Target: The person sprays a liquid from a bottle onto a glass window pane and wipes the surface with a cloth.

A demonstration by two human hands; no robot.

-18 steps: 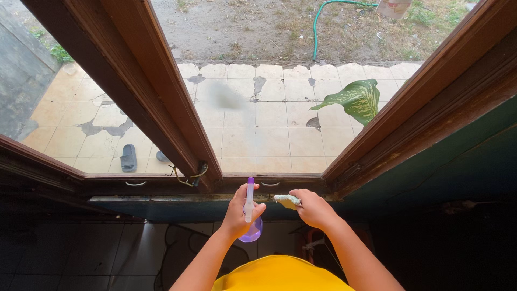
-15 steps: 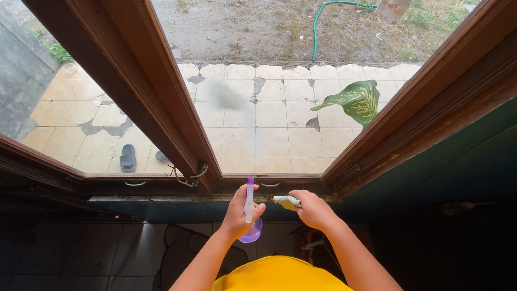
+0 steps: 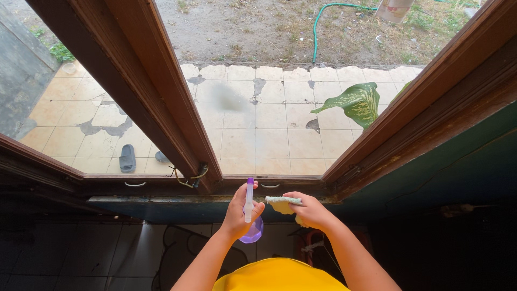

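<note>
The left hand is closed around a purple spray bottle, held upright just below the window sill, its white nozzle standing up between the fingers and its rounded purple body showing under the palm. The right hand grips a small pale yellow-green cloth, pinched between thumb and fingers, with one end poking out toward the bottle; the two hands are close together, nearly touching. Both sit low, in front of the wooden window frame, and neither touches the glass pane. On the pane there is a hazy grey smudge, well above the hands, and it looks unwiped; the rest of the glass appears fairly clear, so as a judgement the cleaning has little to show so far and that patch is left to deal with. Through the glass lie cracked pale tiles, a large green leaf, a green hose on bare ground, and a grey sandal. A yellow shirt shows at the bottom edge.
</note>
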